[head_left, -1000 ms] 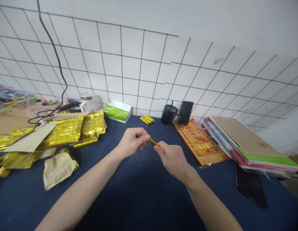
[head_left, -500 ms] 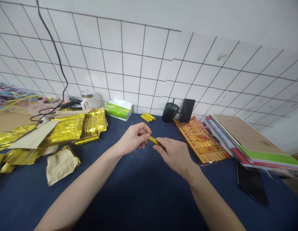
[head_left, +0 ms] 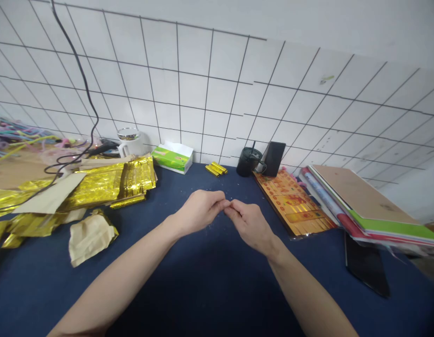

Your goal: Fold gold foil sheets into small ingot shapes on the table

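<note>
My left hand [head_left: 204, 209] and my right hand [head_left: 251, 223] meet fingertip to fingertip over the blue table, both closed in a pinch. Between them they hold a small gold foil roll; the fingers now cover it, and it shows only in the earlier picture. Beyond the hands, close to the wall, lie several small gold rolls [head_left: 216, 169] side by side. A heap of gold foil sheets [head_left: 97, 186] is to the left, with a crumpled beige paper [head_left: 91, 238] in front of it.
A green tissue pack [head_left: 172, 158] and a white mug [head_left: 131, 142] stand along the tiled wall. At right are a dark cup [head_left: 247, 163], an upright phone [head_left: 274, 159], orange printed sheets [head_left: 294, 201], a stack of folders [head_left: 364, 192] and a black tablet-like slab [head_left: 367, 267]. A black cable [head_left: 84, 77] hangs at left.
My hands have come together, and the gold roll that showed between them is now hidden by the fingers. My left hand has turned more knuckles-up and moved slightly right.
</note>
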Demonstrator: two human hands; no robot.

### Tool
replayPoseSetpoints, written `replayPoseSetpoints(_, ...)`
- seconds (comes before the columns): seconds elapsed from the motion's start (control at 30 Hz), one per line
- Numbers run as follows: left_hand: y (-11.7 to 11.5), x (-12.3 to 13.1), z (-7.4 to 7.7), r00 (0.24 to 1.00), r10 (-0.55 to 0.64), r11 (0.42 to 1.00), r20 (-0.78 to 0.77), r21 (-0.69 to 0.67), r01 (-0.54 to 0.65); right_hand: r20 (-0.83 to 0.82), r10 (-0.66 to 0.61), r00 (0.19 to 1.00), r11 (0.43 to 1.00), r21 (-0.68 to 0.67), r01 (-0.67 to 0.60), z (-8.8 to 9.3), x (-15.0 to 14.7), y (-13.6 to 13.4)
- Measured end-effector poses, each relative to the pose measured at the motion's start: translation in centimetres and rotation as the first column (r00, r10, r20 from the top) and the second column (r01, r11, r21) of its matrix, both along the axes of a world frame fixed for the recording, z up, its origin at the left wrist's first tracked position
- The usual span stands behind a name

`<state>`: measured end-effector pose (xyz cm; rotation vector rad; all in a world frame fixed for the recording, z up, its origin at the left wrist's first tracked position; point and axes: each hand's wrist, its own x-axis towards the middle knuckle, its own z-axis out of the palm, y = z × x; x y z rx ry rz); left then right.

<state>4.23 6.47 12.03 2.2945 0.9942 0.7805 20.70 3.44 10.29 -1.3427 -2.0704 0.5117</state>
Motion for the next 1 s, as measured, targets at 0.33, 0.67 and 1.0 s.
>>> replayPoseSetpoints(0.33,1.5,-1.8,0.5,0.977,0.064,0.998,0.205,-0.022,-0.061,0.108,0.01,0.994,0.998,0.054,-0.016,0.4,0.4,-0.2)
replayPoseSetpoints(0.67,1.8,-1.8,0.4,0.992,0.044,0.859,0.119,-0.512,0.023,0.39,-0.248,0.887,0.86,0.51,0.016,-0.8,1.0,0.2)
replayPoseSetpoints(1.0,-0.2,-0.7,1.4,0.988,-0.126,0.982,-0.092,-0.15,0.111,0.164,0.138,0.977,0.977,-0.183,-0.107,1.7,0.7,-0.5)
